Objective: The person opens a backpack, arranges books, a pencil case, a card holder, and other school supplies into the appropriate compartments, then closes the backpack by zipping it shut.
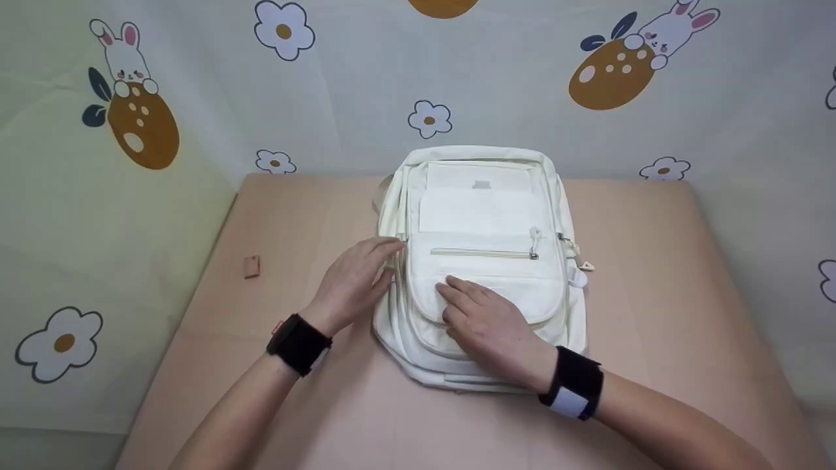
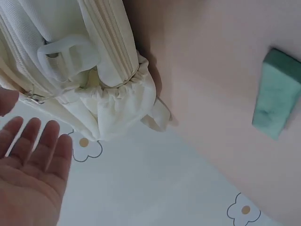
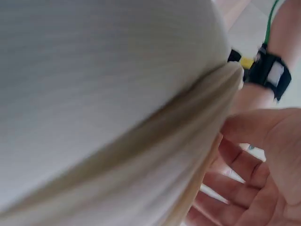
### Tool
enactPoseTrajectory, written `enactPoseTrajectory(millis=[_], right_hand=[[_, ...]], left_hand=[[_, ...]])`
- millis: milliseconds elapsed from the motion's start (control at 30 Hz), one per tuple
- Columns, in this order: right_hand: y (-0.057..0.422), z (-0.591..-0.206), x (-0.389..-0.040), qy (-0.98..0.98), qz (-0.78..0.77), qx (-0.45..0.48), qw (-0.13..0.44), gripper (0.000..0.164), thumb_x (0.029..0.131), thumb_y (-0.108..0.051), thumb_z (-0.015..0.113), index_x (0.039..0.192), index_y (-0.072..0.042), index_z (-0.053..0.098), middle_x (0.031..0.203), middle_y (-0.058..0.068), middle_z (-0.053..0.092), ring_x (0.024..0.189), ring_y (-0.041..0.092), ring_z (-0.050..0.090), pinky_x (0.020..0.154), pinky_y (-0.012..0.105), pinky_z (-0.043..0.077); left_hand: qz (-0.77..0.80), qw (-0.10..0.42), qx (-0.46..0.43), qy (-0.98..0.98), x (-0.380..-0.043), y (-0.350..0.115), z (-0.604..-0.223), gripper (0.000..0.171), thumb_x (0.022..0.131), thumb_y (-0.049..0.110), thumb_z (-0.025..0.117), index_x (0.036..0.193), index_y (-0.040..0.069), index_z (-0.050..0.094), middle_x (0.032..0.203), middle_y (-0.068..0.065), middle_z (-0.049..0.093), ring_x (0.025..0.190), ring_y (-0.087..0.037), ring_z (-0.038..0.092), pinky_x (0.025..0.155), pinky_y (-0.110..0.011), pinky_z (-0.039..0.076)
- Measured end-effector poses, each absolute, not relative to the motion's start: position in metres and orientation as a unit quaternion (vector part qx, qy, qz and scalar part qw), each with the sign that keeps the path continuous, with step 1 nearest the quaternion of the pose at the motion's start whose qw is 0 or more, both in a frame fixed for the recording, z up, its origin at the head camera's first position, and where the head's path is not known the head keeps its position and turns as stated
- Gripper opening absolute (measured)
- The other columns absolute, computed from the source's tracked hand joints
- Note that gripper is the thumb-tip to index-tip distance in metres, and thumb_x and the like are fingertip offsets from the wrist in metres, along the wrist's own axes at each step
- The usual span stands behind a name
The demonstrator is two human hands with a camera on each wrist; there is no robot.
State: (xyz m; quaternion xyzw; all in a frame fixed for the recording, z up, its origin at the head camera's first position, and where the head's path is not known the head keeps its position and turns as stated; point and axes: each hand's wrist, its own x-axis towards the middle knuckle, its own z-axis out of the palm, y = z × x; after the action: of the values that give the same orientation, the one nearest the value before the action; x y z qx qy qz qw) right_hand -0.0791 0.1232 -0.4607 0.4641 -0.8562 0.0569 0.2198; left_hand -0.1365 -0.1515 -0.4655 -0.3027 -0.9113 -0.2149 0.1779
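Observation:
A white backpack (image 1: 486, 212) lies on the table, its front facing up, with a zipped front pocket (image 1: 483, 253) and a cord pull at the zipper's right end. My left hand (image 1: 353, 277) is at the bag's left side, fingertips by the seam. In the left wrist view its fingers are extended and apart, the thumb near a metal zipper slider (image 2: 35, 98). Across the lower front pocket rests my right hand (image 1: 493, 326), fingers fairly straight on the fabric. The right wrist view shows its thumb and fingers beside a fabric edge (image 3: 197, 169); nothing is visibly gripped.
A small pinkish block (image 1: 251, 266) lies on the table (image 1: 300, 209) left of the bag. In the left wrist view a green block (image 2: 277, 89) lies on the table; I cannot tell if it is the same one. A patterned cloth (image 1: 353, 78) hangs behind.

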Motion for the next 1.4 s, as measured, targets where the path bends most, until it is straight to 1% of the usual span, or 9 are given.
enactPoseTrajectory(millis=[200,433,600,700,867,1000,1100,1233,1400], right_hand=[[0.175,-0.470,-0.077,-0.839,0.139,0.456,0.261,0.005,0.092,-0.011,0.067,0.096,-0.006,0.067,0.135,0.015,0.064,0.128,0.034,0.058,0.099,0.046,0.052],[0.210,-0.477,-0.078,-0.850,0.171,0.417,0.274,0.004,0.093,-0.013,0.067,0.093,-0.009,0.068,0.133,0.013,0.066,0.127,0.031,0.060,0.094,0.046,0.054],[0.211,-0.475,-0.079,-0.848,0.183,0.412,0.278,0.005,0.092,-0.008,0.070,0.095,-0.006,0.066,0.129,0.013,0.068,0.124,0.029,0.063,0.094,0.045,0.054],[0.210,-0.470,-0.078,-0.844,0.197,0.410,0.282,0.007,0.097,-0.010,0.067,0.099,-0.004,0.065,0.128,0.013,0.069,0.120,0.028,0.065,0.091,0.045,0.055],[0.210,-0.455,-0.080,-0.842,0.222,0.395,0.293,0.032,0.110,-0.026,0.049,0.117,0.000,0.066,0.121,0.011,0.071,0.107,0.027,0.070,0.082,0.042,0.058],[0.212,-0.443,-0.089,-0.834,0.251,0.386,0.303,0.032,0.108,-0.026,0.053,0.123,0.000,0.065,0.113,0.006,0.074,0.091,0.020,0.072,0.074,0.035,0.057],[0.217,-0.436,-0.097,-0.831,0.289,0.383,0.281,0.035,0.102,-0.024,0.065,0.129,-0.002,0.063,0.121,0.005,0.072,0.099,0.020,0.070,0.085,0.030,0.055],[0.231,-0.435,-0.109,-0.830,0.349,0.368,0.233,0.059,0.087,-0.010,0.081,0.140,-0.001,0.057,0.139,0.010,0.062,0.123,0.028,0.061,0.108,0.027,0.042],[0.248,-0.439,-0.129,-0.834,0.405,0.328,0.182,0.071,0.080,0.014,0.078,0.144,-0.004,0.054,0.145,0.010,0.058,0.135,0.027,0.052,0.113,0.025,0.037]], left_hand=[[-0.175,0.188,-0.457,-0.852,-0.116,-0.149,-0.465,0.044,0.093,0.007,0.073,0.136,0.006,0.063,0.148,-0.012,0.055,0.142,-0.029,0.045,0.116,-0.043,0.035],[-0.190,0.184,-0.485,-0.834,-0.117,-0.143,-0.467,0.025,0.094,0.015,0.076,0.117,0.011,0.069,0.148,-0.010,0.056,0.142,-0.026,0.045,0.119,-0.040,0.032],[-0.187,0.157,-0.484,-0.840,-0.118,-0.142,-0.467,0.046,0.095,0.028,0.075,0.137,0.013,0.063,0.153,-0.007,0.051,0.144,-0.024,0.043,0.118,-0.040,0.033],[-0.181,0.146,-0.487,-0.842,-0.118,-0.140,-0.466,0.057,0.096,0.036,0.073,0.147,0.015,0.056,0.155,-0.006,0.048,0.145,-0.024,0.041,0.118,-0.040,0.033],[-0.173,0.186,-0.492,-0.833,-0.122,-0.130,-0.460,0.049,0.098,0.023,0.072,0.145,0.016,0.059,0.150,-0.007,0.055,0.141,-0.025,0.047,0.114,-0.041,0.039],[-0.210,0.209,-0.457,-0.839,-0.128,-0.120,-0.448,0.038,0.097,0.009,0.070,0.134,0.015,0.066,0.138,-0.003,0.065,0.130,-0.020,0.058,0.106,-0.036,0.047],[-0.247,0.215,-0.413,-0.850,-0.134,-0.113,-0.436,0.030,0.099,0.008,0.067,0.128,0.015,0.069,0.128,0.001,0.071,0.120,-0.014,0.065,0.097,-0.032,0.053],[-0.278,0.214,-0.363,-0.863,-0.143,-0.106,-0.423,0.023,0.102,0.010,0.063,0.123,0.013,0.070,0.117,0.003,0.074,0.109,-0.011,0.069,0.083,-0.031,0.057],[-0.316,0.191,-0.317,-0.874,-0.155,-0.105,-0.412,0.018,0.104,0.013,0.060,0.119,0.011,0.070,0.110,-0.001,0.074,0.099,-0.014,0.070,0.080,-0.036,0.057]])
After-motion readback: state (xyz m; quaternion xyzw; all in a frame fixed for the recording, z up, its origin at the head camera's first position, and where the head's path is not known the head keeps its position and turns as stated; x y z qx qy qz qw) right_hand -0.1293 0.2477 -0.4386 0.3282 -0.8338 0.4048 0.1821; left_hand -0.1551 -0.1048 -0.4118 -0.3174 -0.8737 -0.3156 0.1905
